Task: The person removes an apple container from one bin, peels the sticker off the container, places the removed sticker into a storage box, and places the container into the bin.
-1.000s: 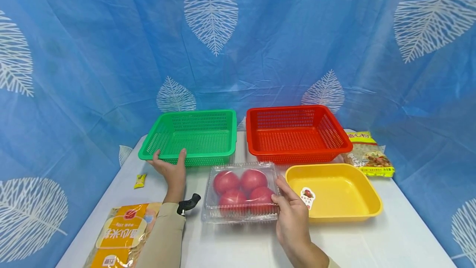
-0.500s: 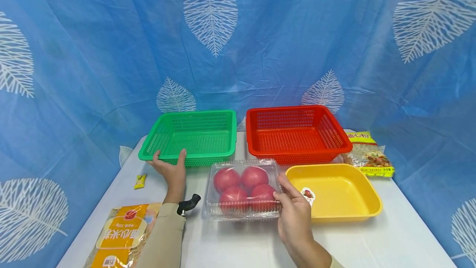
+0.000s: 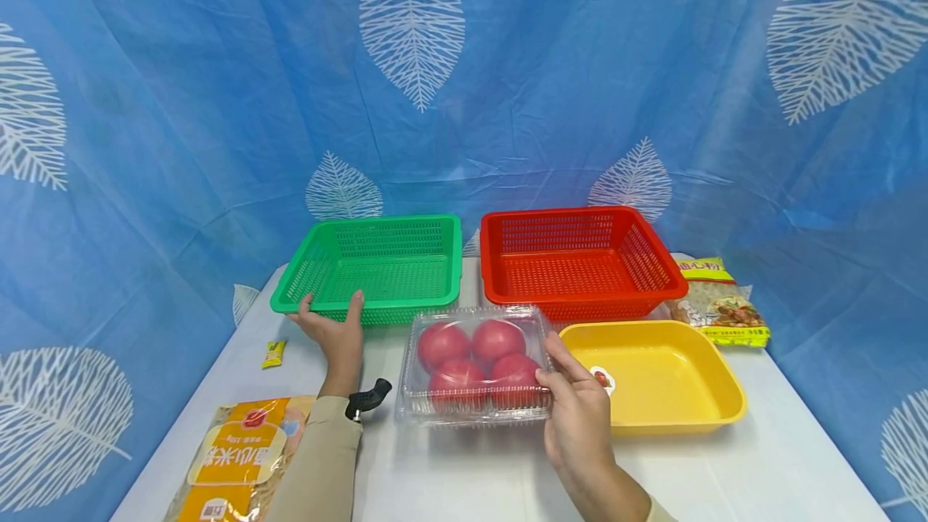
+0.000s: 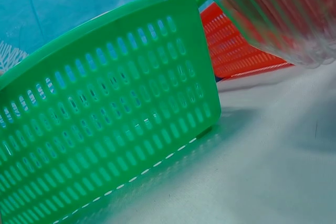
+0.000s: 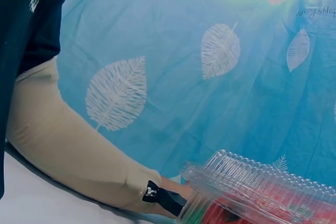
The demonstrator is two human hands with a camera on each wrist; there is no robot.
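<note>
In the head view my right hand (image 3: pixel 582 425) grips the right side of a clear plastic clamshell box (image 3: pixel 474 413), thumb on top. Several round pinkish-red tomatoes (image 3: pixel 444 346) show through its lid. The box is raised and slightly tilted, with a shadow below. My left hand (image 3: pixel 337 341) touches the front rim of a green basket (image 3: pixel 395 315), thumb and one finger spread above the rim; its other fingers are hidden. The basket's perforated wall (image 4: pixel 105 108) fills much of the left wrist view, with the box (image 4: pixel 262 14) above right. In the right wrist view the box (image 5: pixel 257 182) sits low.
A red basket (image 3: pixel 580 296) stands at back right, with a yellow tub (image 3: pixel 674 377) before it. A yellow noodle packet (image 3: pixel 718 304) lies beyond them. An orange noodle bag (image 3: pixel 235 457) and a small yellow packet (image 3: pixel 273 354) lie left. Blue curtain (image 3: pixel 464 143) hangs behind.
My right hand and the tomato box have risen a little and shifted slightly to the right and away from me. The left hand and the baskets have stayed put.
</note>
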